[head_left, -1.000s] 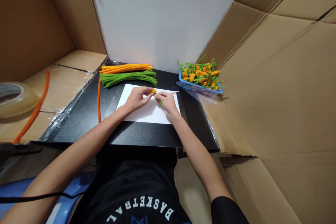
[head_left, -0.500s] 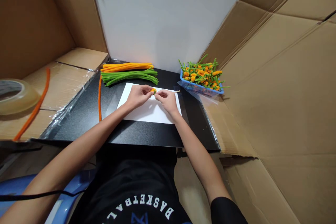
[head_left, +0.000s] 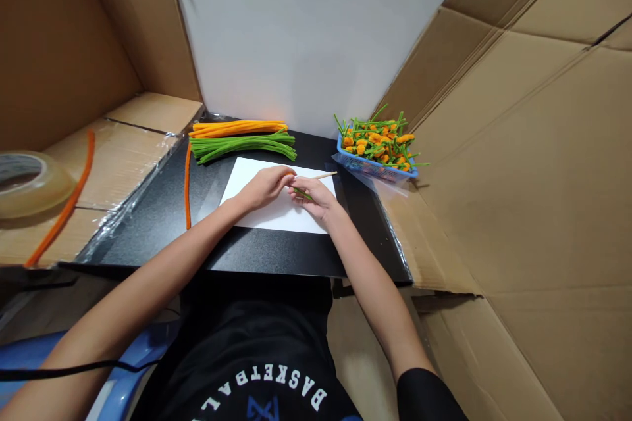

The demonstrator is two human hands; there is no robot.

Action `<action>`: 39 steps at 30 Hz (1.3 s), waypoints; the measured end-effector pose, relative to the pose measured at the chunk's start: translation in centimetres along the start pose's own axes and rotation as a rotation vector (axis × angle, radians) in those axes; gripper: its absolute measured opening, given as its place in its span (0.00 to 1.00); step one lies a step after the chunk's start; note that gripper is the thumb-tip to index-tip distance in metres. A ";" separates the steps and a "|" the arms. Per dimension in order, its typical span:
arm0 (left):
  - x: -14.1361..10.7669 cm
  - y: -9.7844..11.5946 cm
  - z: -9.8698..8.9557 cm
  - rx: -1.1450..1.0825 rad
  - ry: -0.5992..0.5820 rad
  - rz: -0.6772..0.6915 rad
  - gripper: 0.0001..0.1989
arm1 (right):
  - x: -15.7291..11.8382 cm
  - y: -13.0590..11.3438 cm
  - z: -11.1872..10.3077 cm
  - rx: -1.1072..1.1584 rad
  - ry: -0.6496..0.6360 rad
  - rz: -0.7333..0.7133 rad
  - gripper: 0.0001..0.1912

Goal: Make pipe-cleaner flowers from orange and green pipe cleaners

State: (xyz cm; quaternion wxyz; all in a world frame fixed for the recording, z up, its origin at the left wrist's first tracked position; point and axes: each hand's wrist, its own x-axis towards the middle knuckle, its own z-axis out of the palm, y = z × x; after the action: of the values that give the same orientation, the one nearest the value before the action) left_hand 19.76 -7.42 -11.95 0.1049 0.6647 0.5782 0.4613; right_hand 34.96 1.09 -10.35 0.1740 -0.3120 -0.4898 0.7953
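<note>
While a short green pipe cleaner [head_left: 302, 193] was held just above a sheet of white paper [head_left: 281, 218], a thin wooden stick [head_left: 326, 175] was gripped in the right hand [head_left: 316, 199], with its end projecting up and to the right past the fingers. The pipe cleaner was caught in the same hand, its far end running toward the left hand [head_left: 264, 187]. That hand was reached in from the other side, its fingers lying together and almost meeting the right hand; whether anything was held beneath them could not be told. The work was judged to be the shaping of a small pipe-cleaner flower around the stick, and the next move appeared to call for a firm hold on the stick while the pipe cleaner was turned. The paper lay on a black worktop [head_left: 148, 240]. Beyond it were placed a bundle of green pipe cleaners [head_left: 241, 148] and a bundle of orange pipe cleaners [head_left: 237, 127], while finished orange flowers [head_left: 375, 139] on green stems were heaped in a blue basket [head_left: 375, 168].
</note>
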 end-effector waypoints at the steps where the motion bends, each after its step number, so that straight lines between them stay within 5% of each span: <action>1: -0.1 -0.1 0.2 0.092 -0.008 0.011 0.16 | 0.1 0.2 0.1 -0.055 0.005 -0.062 0.03; 5: -0.2 0.1 0.6 0.321 -0.011 -0.009 0.17 | 0.4 0.9 0.4 -0.287 0.043 -0.323 0.05; 10: -0.1 0.8 0.7 0.254 0.023 -0.153 0.20 | 0.1 1.5 0.6 -0.909 0.223 -0.745 0.08; 13: 0.0 0.9 0.6 0.217 0.037 -0.224 0.23 | -0.1 1.7 0.6 -1.191 0.286 -0.832 0.11; 16: 0.0 0.7 0.3 0.147 0.044 -0.261 0.28 | 0.0 1.8 0.5 -1.161 0.287 -0.807 0.10; 19: 0.1 0.5 -0.1 0.021 0.082 -0.258 0.29 | 0.4 1.6 0.3 -0.894 0.259 -0.727 0.07; 23: 0.3 0.3 -0.5 -0.127 0.049 -0.158 0.25 | 0.8 1.1 0.3 -0.392 0.123 -0.452 0.06; 27: 0.4 0.1 -0.5 -0.261 0.007 -0.118 0.28 | 0.4 0.3 0.3 -0.126 0.094 -0.234 0.04; 34: 0.9 0.1 -0.8 -0.547 0.031 -0.245 0.26 | -0.2 -0.3 0.3 -0.155 0.046 -0.187 0.06; 39: 0.6 0.2 0.1 -0.546 0.104 -0.302 0.27 | 0.0 0.3 0.7 -0.284 -0.042 -0.232 0.13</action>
State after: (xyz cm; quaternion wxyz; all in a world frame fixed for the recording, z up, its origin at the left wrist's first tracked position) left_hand 19.88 -6.93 -11.53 0.3170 0.4941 0.5299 0.6120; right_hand 34.55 0.48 -10.42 0.2086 -0.2583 -0.6335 0.6989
